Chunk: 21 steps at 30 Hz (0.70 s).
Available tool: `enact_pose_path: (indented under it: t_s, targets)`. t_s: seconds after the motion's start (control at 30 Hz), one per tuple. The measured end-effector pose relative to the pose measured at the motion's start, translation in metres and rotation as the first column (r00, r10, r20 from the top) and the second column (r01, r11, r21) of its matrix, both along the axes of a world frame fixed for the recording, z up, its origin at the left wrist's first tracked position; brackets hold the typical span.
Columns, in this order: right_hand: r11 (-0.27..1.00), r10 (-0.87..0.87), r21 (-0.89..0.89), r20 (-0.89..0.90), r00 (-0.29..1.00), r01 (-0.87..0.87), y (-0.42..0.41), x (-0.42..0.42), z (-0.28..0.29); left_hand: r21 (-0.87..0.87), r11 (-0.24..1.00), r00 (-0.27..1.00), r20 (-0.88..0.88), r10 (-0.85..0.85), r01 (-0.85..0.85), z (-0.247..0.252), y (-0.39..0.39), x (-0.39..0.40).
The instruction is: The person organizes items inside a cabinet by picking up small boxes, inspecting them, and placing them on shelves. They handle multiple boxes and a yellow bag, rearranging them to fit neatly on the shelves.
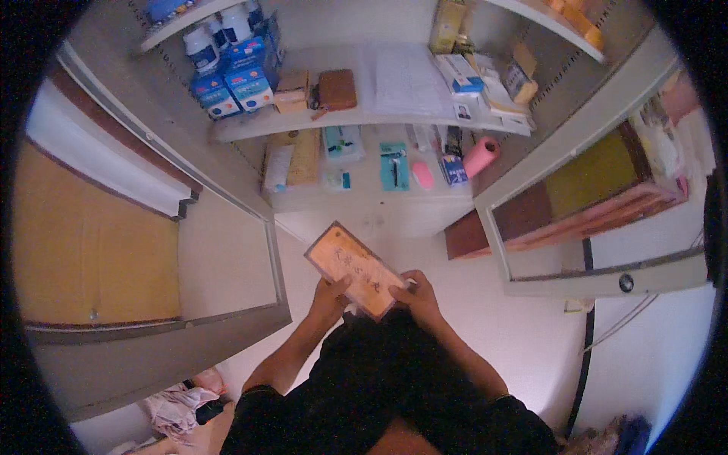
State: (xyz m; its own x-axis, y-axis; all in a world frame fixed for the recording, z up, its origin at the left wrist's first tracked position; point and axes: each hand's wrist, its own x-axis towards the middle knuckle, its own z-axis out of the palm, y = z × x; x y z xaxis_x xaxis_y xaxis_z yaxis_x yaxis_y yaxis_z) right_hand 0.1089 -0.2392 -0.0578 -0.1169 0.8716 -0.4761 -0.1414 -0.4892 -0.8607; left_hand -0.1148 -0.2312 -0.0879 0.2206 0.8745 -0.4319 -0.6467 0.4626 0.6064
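Observation:
An orange-yellow flat rectangular box [355, 267] with a dark border and writing on its face is held tilted in front of my body. My left hand [333, 296] grips its lower left edge, thumb on the face. My right hand [414, 293] holds the lower right edge, its thumb also on top. Beyond the box stands a cabinet with shelves [369, 128]. On the lower level lie a teal package [393, 166], a pink oval object [422, 175], a small blue box [454, 169] and a pink roll [482, 154].
Blue-and-white boxes [248, 88], white bottles [201, 48], a brown leather-like case [336, 89] and papers [406, 79] occupy the middle shelf. Open cabinet doors flank me, the left door [278, 273] and the right door [603, 284]. Crumpled cloth [179, 409] lies at the lower left.

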Motion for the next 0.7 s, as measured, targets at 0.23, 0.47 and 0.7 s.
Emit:
enact_pose_path:
  t_s: [0.23, 0.47, 0.7]
  targets:
    - [0.976, 0.131, 0.150, 0.185, 0.974, -0.160, 0.030, 0.025, -0.017, 0.010, 0.989, 0.987, -0.064, 0.146, -0.145, 0.042, 0.013, 0.044]
    - [0.954, 0.222, 0.193, 0.059, 0.973, -0.230, 0.064, 0.056, 0.023, 0.066, 0.972, 0.973, -0.050, 0.227, -0.224, 0.059, 0.034, 0.079]
    - [0.735, 0.203, 0.536, 0.409, 0.890, -0.414, 0.075, 0.106, -0.015, 0.253, 0.954, 0.981, -0.066, 0.185, -0.163, 0.077, 0.056, 0.115]
